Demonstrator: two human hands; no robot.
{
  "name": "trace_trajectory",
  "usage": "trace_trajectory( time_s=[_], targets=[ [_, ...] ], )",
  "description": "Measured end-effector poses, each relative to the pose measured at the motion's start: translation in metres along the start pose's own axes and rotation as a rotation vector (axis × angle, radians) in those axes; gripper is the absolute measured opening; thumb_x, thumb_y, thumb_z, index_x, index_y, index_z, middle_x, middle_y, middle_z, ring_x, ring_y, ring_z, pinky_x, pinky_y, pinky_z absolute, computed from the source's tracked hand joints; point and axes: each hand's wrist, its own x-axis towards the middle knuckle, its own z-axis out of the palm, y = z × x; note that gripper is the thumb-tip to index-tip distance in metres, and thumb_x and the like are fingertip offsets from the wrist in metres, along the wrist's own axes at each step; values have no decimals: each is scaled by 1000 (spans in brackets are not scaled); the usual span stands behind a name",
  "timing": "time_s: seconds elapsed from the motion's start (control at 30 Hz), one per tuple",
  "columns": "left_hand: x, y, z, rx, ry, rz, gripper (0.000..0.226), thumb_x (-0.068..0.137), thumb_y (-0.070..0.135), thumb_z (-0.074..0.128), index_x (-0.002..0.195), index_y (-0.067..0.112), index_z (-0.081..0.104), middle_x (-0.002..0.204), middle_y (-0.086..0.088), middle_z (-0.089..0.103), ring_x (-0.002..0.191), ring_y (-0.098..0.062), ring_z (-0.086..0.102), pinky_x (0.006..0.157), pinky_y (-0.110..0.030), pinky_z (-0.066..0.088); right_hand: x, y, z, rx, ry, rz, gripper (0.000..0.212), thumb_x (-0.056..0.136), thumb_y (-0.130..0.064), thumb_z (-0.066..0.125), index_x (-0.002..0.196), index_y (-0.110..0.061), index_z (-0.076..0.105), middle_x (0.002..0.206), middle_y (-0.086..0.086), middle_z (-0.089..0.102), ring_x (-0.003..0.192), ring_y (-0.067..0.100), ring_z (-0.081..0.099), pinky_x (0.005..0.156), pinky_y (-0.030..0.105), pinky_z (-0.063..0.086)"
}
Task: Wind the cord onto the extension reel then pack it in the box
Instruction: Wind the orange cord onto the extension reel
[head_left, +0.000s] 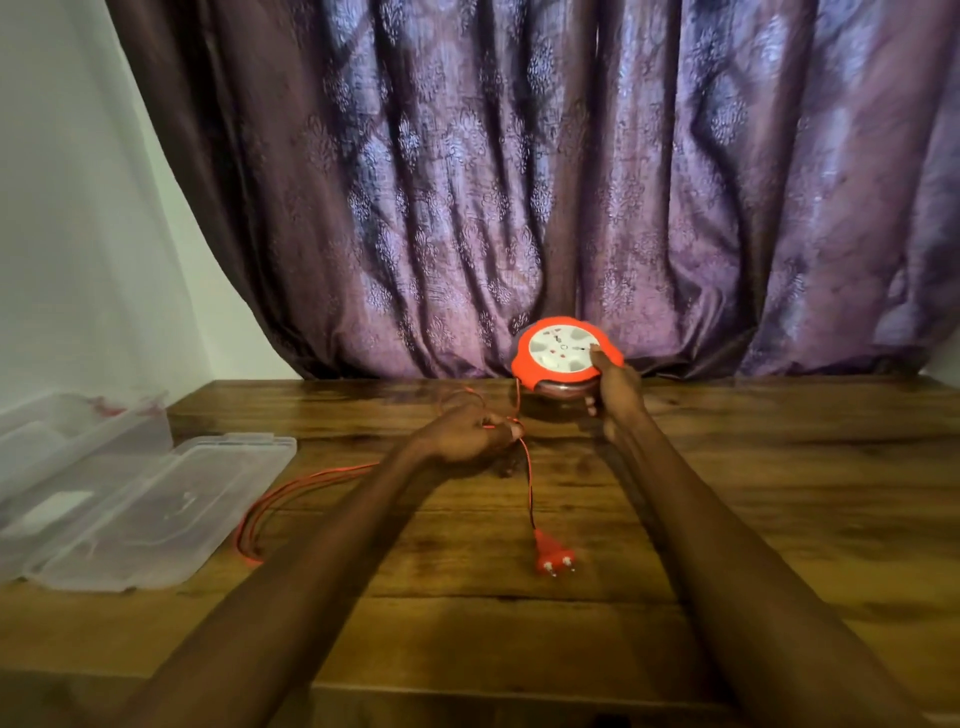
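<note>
An orange extension reel (561, 376) with a white socket face is tilted toward me at the far middle of the wooden table (727, 493). My right hand (613, 389) grips its right rim. My left hand (467, 434) is closed on the thin red cord (529, 467) just in front of the reel. From that hand the cord hangs down to a red two-pin plug (551, 556) lying on the table. A long loop of cord (291, 493) trails left under my left forearm. The clear plastic box (62, 441) stands open at the far left.
The box's clear lid (156, 519) lies flat on the table at the left, beside the cord loop. A purple patterned curtain (519, 182) hangs right behind the table's far edge. A white wall is at the left.
</note>
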Motion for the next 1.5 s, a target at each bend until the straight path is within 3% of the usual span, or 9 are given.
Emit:
trace_trajectory(
  time_s=[0.2,0.37,0.57,0.77,1.0,1.1,1.2,1.33,1.5],
  targets=[
    [26,-2,-5,-565,338,-197,35,102,17,45,75,7,65,73,-12,60,55,-14,52,54,-26,38,0,-4,3,86,14,-57,39,95,-28,64,125,-4,59,76,-1,67,50,11,50,51,25,40],
    [38,-14,-28,-655,576,-165,22,100,22,51,83,14,63,75,-5,62,54,-11,54,49,-21,42,0,-14,-8,27,-74,-163,36,94,-33,65,124,-13,62,80,2,66,46,6,46,36,15,28],
    [53,7,-35,-636,446,6,20,99,22,56,102,6,67,88,-11,64,71,-13,57,60,-22,46,-4,-29,6,-80,-371,-299,28,95,-15,65,123,-14,63,96,-1,72,74,2,67,56,15,51],
    [45,-16,-42,-935,211,-164,29,89,14,69,113,-1,61,109,-28,56,95,-39,51,102,-72,31,5,-21,10,-214,-410,-310,45,92,-16,68,136,-13,57,121,11,68,96,13,66,87,34,58],
    [33,-25,-44,-853,248,-181,15,90,18,68,103,16,64,86,-5,68,73,-14,65,63,-33,61,2,-3,20,-295,-369,-382,40,96,-18,65,135,-12,55,113,-1,68,99,9,64,84,27,56],
    [34,-25,-38,-902,382,-164,9,90,13,68,84,16,62,70,-6,63,57,-16,61,59,-39,61,-2,-4,8,-762,-195,-848,46,96,-33,64,139,-22,52,131,0,55,115,11,54,97,28,45],
    [37,-27,-35,-839,524,-117,16,89,9,69,81,18,58,59,6,57,52,-13,53,57,-35,55,-13,-7,8,-1148,-196,-1217,38,95,-42,55,130,-27,59,113,4,60,101,26,58,87,40,48],
    [40,-23,-29,-812,600,-63,15,89,7,69,90,16,56,64,9,57,53,-6,56,56,-28,51,-32,-1,25,-1502,-170,-1132,57,90,-57,46,143,-37,47,118,4,63,105,31,57,84,44,45],
    [41,-9,-24,-613,695,59,28,87,1,69,109,7,54,76,4,58,56,11,58,55,-8,47,-32,-7,29,-1508,-79,-1178,61,89,-57,50,147,-39,40,113,6,69,103,33,60,81,44,45]
  ],
)
